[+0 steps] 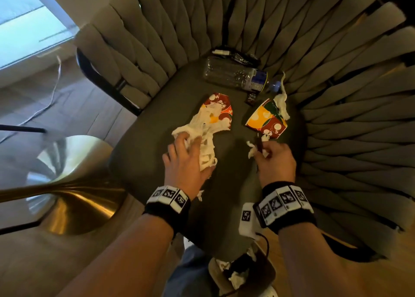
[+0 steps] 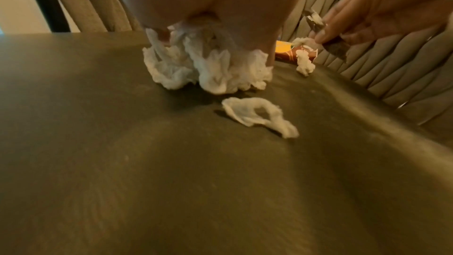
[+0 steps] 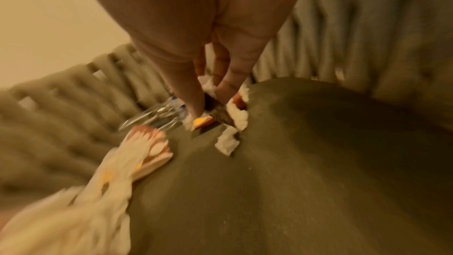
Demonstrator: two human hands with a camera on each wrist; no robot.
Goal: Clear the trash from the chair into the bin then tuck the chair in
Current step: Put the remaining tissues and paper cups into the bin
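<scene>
The grey chair seat (image 1: 224, 184) carries trash. My left hand (image 1: 186, 155) grips a crumpled white tissue (image 1: 206, 137), seen bunched under the fingers in the left wrist view (image 2: 208, 65). A flattened red-and-orange paper cup (image 1: 219, 108) lies under that tissue. My right hand (image 1: 267, 150) pinches a dark wrapper with tissue scraps (image 1: 252, 149), also in the right wrist view (image 3: 220, 115). A second paper cup (image 1: 267, 119) lies on its side just beyond it. A clear plastic bottle (image 1: 233, 74) lies at the back of the seat. A loose tissue scrap (image 2: 259, 115) lies on the seat.
The woven chair back (image 1: 336, 83) curves round the rear and right. A gold table base (image 1: 74, 195) stands at the left. A bin (image 1: 242, 272) with tissue in it sits below the seat's front edge, by my legs. A small black wrapper (image 1: 251, 99) and dark packets (image 1: 238, 56) lie near the bottle.
</scene>
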